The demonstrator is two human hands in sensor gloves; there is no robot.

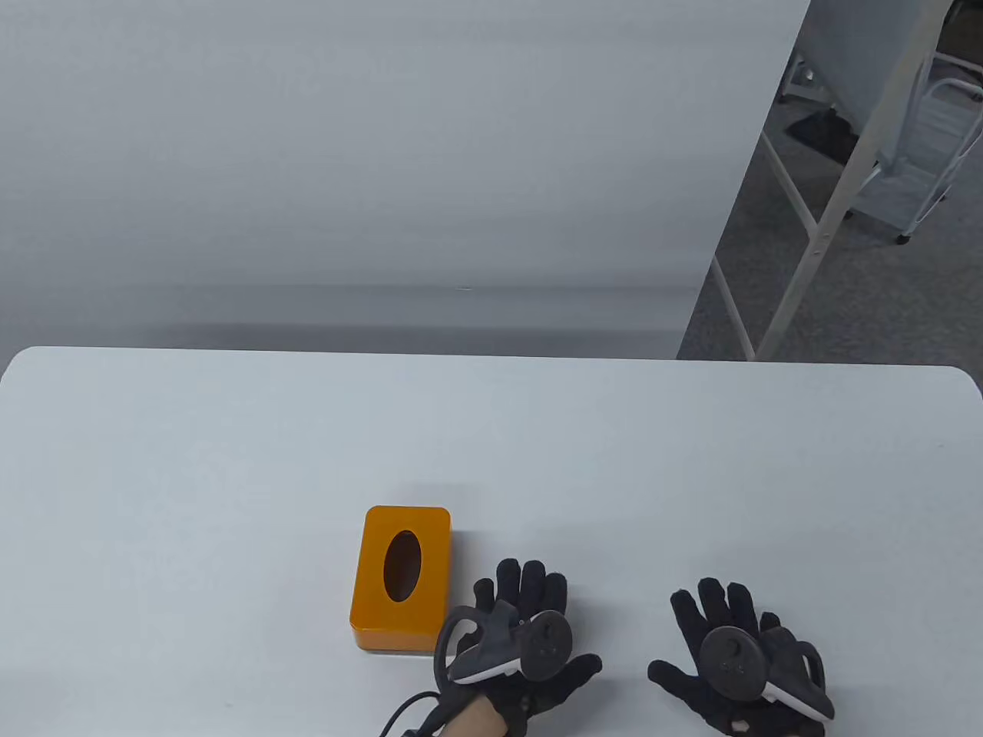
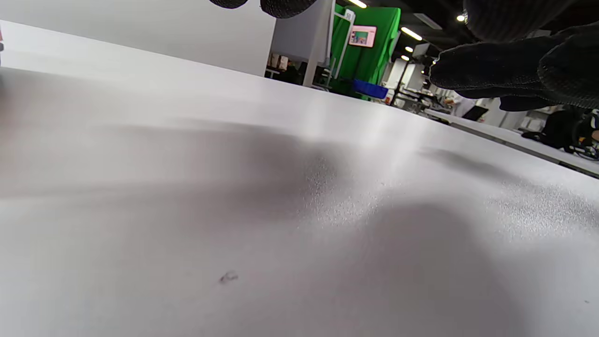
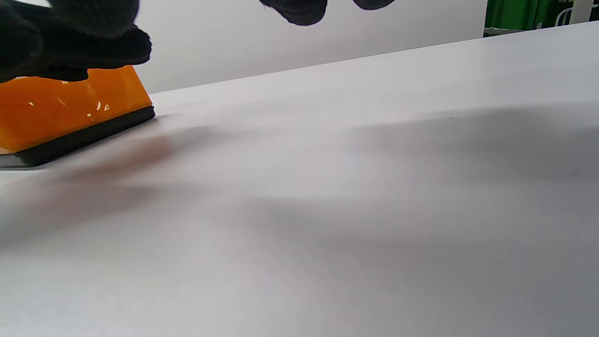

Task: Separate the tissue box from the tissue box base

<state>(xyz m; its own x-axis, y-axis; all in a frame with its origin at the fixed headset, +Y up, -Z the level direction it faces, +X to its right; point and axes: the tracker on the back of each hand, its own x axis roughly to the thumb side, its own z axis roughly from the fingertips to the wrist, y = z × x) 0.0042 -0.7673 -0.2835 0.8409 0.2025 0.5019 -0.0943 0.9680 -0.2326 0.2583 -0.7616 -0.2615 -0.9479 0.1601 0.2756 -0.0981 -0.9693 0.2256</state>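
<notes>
Even, diffuse overhead light leaves the flat white tabletop [image 1: 230,461] bright in the table view, with only a faint soft shadow along the far side of the glossy orange rectangular tissue box [image 1: 402,576] near the table's near edge, and the picture is sharp with slight bending of straight lines toward the corners. In the left wrist view the surface shows broad blurred grey shadows, a grainy sheen toward the right, and bright ceiling strip lights [image 2: 412,33] in a soft background. In the right wrist view small glints sit on the orange box's side, its reddish reflection smears the tabletop, and the black gloved fingers [image 3: 70,37] at the top edge are out of focus.
</notes>
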